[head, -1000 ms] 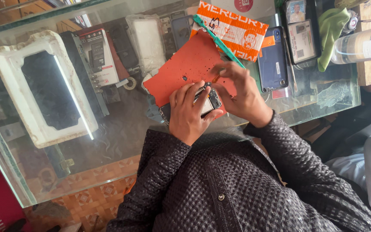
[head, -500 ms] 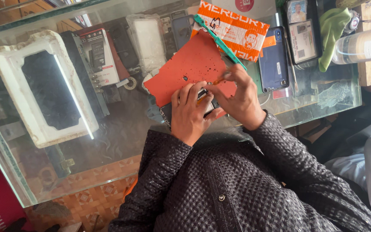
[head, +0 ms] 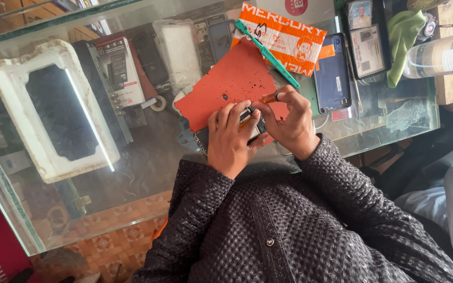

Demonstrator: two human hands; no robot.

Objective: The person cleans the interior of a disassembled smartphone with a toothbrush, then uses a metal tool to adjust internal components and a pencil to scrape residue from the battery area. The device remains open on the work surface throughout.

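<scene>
A small dark phone-like device (head: 252, 123) lies on an orange mat (head: 226, 86) on the glass counter. My left hand (head: 230, 139) presses down on the device and holds it, fingers curled over its top. My right hand (head: 292, 123) pinches a small screwdriver with an orange handle (head: 270, 97), its tip pointing down at the device. Both hands touch over the device, which they mostly hide. Tiny dark specks, possibly screws, lie on the mat above my hands.
A teal tool (head: 268, 52) lies across an orange-and-white packet (head: 289, 34). To the right are a blue phone (head: 332, 73), a green cloth (head: 402, 31) and a clear cylinder (head: 441, 52). A white foam tray (head: 22, 120) sits at the left. Boxes show under the glass counter (head: 373, 131).
Both hands stay over the device. My right hand's fingers have shifted a little on the screwdriver, and my left hand's fingers have edged over the device.
</scene>
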